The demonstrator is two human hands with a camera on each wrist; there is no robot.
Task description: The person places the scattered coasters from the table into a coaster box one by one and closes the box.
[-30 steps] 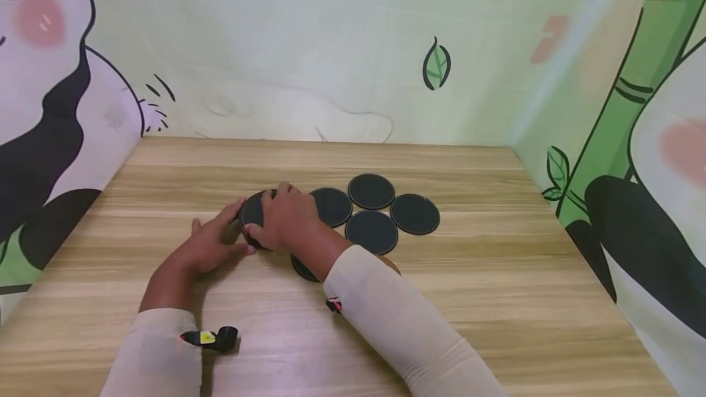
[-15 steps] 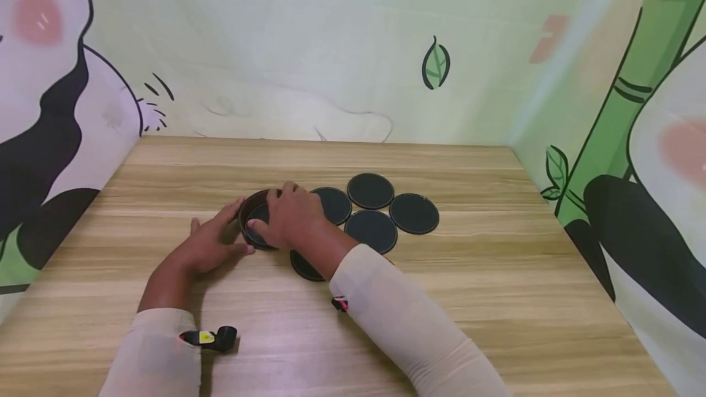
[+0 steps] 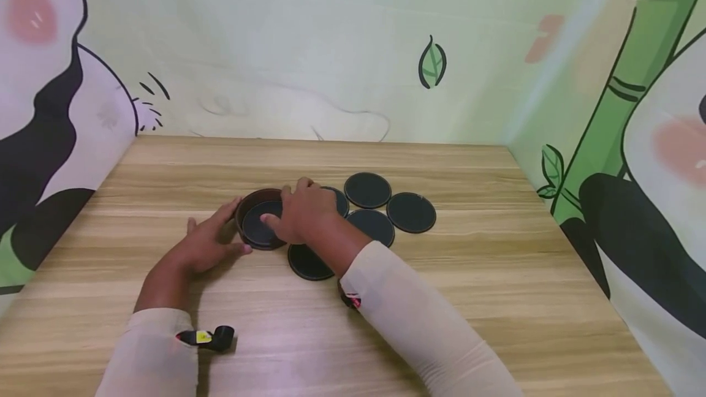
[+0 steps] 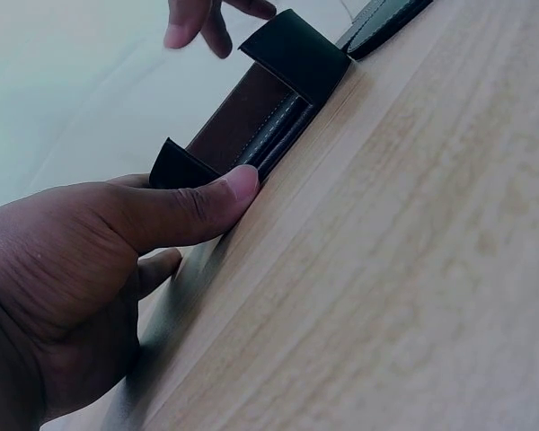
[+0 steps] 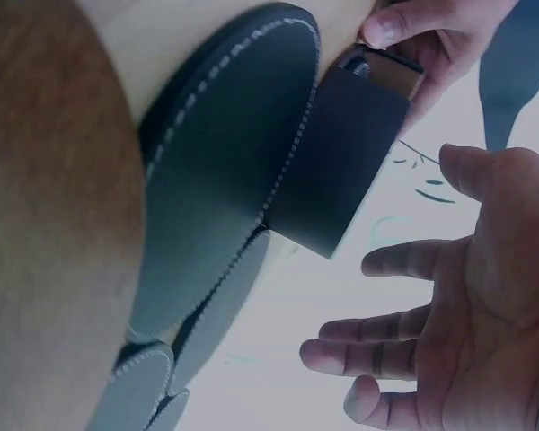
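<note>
A round dark coaster holder (image 3: pixel 244 206) with a brown inner wall stands on the table, left of the middle. My left hand (image 3: pixel 201 247) grips it from the left, thumb (image 4: pixel 207 211) at the front beside the cut-out in its wall. Inside lies a black coaster (image 3: pixel 255 224); through the cut-out in the left wrist view, stitched coaster edges (image 4: pixel 274 130) show low in the holder. Over the holder's right side is my right hand (image 3: pixel 309 213). In the right wrist view its fingers are spread, apart from the holder and holding nothing.
Several black stitched coasters lie flat to the right: a back one (image 3: pixel 368 190), a far right one (image 3: pixel 412 213), a middle one (image 3: pixel 377 225) and a front one (image 3: pixel 310 262). A brown round-edged thing (image 5: pixel 54 215) fills the right wrist view's left side. A printed backdrop (image 3: pixel 276 48) stands behind.
A black coaster at the holder's rim under my right hand has gone down inside, and the brown inner wall now shows. My right hand has let go and shifted right; my left hand stays.
</note>
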